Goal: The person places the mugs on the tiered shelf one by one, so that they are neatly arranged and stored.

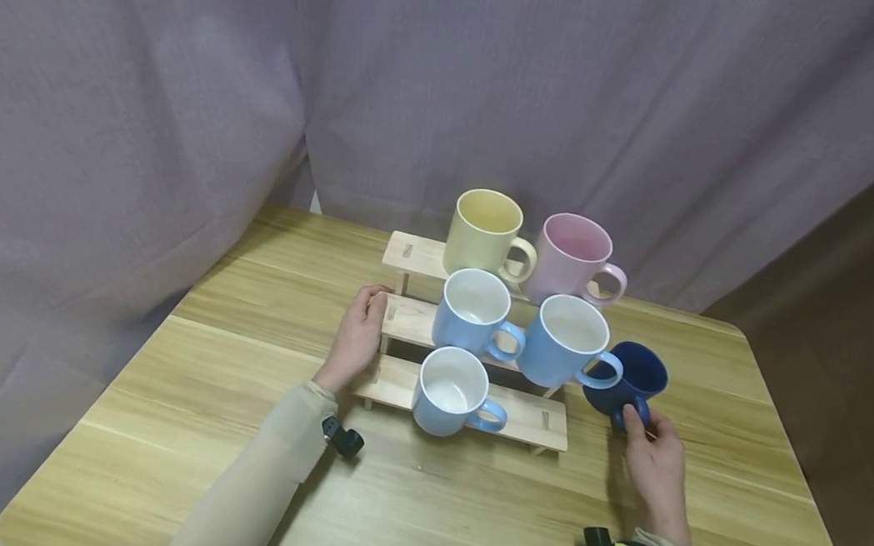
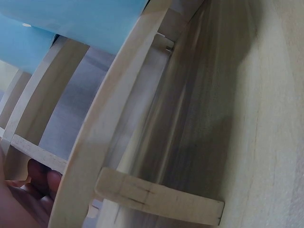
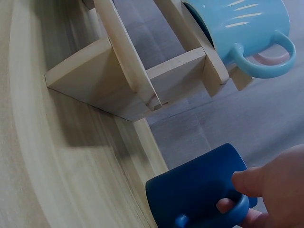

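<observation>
A dark blue mug (image 1: 628, 376) is at the right side of a three-step wooden rack (image 1: 408, 316). My right hand (image 1: 658, 466) pinches its handle between thumb and fingers; whether its base touches the table, I cannot tell. At the rack's left end, my left hand (image 1: 355, 335) grips the side by the middle step, its fingers curled at the side piece in the left wrist view. On the top step stand a yellow mug (image 1: 476, 246) and a pink mug (image 1: 561, 264). Two light blue mugs (image 1: 468, 317) occupy the middle step. One light blue mug (image 1: 440, 407) stands on the bottom step.
The wood-grain table (image 1: 255, 295) runs under everything, with its rounded right corner (image 1: 734, 331) beyond the dark blue mug. Grey curtains (image 1: 448, 90) hang behind the table and at its left. A brown cloth (image 1: 839, 331) hangs at the right.
</observation>
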A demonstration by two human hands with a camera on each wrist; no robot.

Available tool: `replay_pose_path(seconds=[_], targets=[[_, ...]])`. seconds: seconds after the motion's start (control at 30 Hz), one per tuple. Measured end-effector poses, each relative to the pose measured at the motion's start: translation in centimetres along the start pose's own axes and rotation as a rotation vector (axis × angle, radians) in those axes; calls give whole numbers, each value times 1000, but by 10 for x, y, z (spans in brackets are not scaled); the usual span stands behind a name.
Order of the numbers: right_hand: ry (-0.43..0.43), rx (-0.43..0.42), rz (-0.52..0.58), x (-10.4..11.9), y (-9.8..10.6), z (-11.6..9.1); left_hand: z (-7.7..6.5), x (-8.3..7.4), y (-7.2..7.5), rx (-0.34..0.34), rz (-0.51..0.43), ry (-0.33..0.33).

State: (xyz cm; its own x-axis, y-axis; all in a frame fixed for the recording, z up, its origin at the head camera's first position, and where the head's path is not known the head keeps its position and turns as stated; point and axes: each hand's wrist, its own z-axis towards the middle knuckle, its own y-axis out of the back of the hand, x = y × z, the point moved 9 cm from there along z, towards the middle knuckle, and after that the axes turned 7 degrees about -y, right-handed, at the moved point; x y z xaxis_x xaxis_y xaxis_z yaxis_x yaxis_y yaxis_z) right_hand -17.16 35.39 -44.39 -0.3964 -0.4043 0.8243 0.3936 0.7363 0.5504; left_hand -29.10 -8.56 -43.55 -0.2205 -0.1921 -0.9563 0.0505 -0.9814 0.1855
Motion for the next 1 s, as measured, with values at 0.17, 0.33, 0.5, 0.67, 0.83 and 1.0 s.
replay_pose_path(seconds=[0.17, 0.33, 0.5, 0.67, 0.83, 1.0], targets=[[-8, -7, -15, -2, 0, 1, 0, 1, 0, 0, 1, 3], [-13, -9, -26, 0, 1, 2, 0, 0, 0, 6, 3, 2], [-23, -21, -26, 0, 3, 5, 2, 1, 0, 2, -2, -1], [-48, -32, 24, -4, 5, 7, 1, 2, 0, 1, -5, 0], [-104, -46, 156, -11, 9, 4, 0, 2, -1, 11, -3, 1], [-132, -54, 160, -16, 14, -1, 0, 0, 0, 7, 6, -4]])
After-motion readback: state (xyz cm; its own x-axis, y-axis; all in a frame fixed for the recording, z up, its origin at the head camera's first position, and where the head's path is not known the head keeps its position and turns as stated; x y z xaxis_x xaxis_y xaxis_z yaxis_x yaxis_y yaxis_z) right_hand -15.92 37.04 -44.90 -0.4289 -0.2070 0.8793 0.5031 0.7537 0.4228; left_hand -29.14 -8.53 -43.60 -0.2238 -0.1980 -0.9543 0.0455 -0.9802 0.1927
